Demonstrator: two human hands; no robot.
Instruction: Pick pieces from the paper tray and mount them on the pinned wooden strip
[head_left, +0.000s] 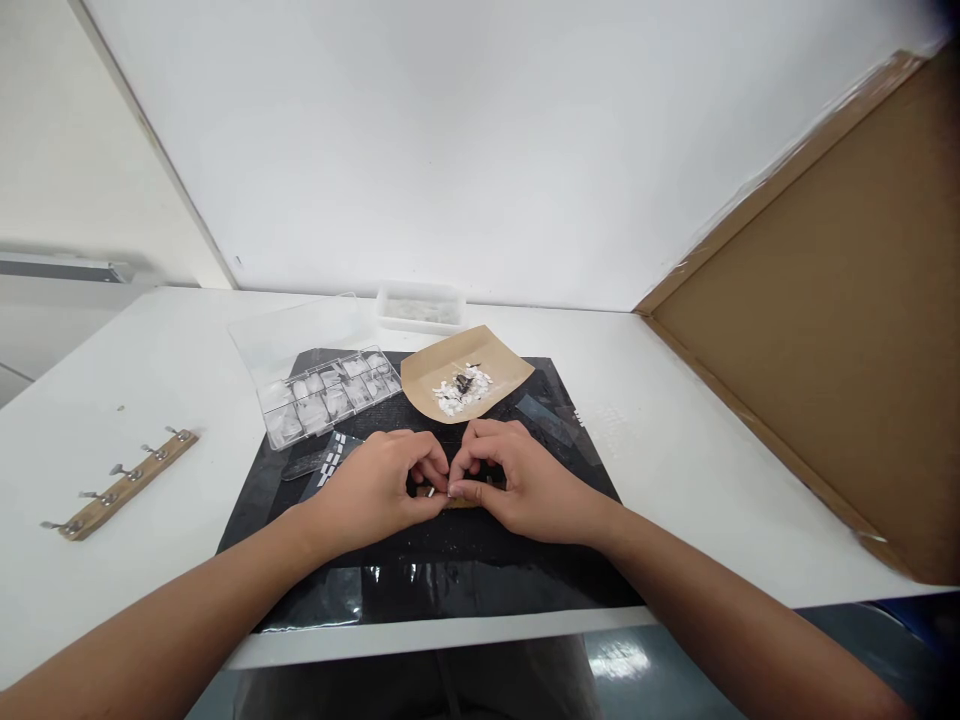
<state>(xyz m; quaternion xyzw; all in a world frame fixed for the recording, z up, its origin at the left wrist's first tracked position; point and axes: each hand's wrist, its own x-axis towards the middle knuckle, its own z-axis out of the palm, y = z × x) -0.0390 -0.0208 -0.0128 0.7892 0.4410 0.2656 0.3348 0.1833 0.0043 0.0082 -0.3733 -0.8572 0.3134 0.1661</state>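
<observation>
My left hand and my right hand meet at the fingertips over a black mat. Fingers of both hands are pinched together on something small, whose shape I cannot make out. A small white piece shows at the left fingertips. Under the fingers lies a brownish strip, partly hidden by the right hand. Just beyond the hands, a tan paper tray holds white scraps and dark bits. A dark card with white pieces lies beside the left hand.
An open clear compartment box with small bags stands behind the left hand. Farther back is a translucent tub. On the left lies a wooden strip with metal pegs. A large cardboard panel stands at the right.
</observation>
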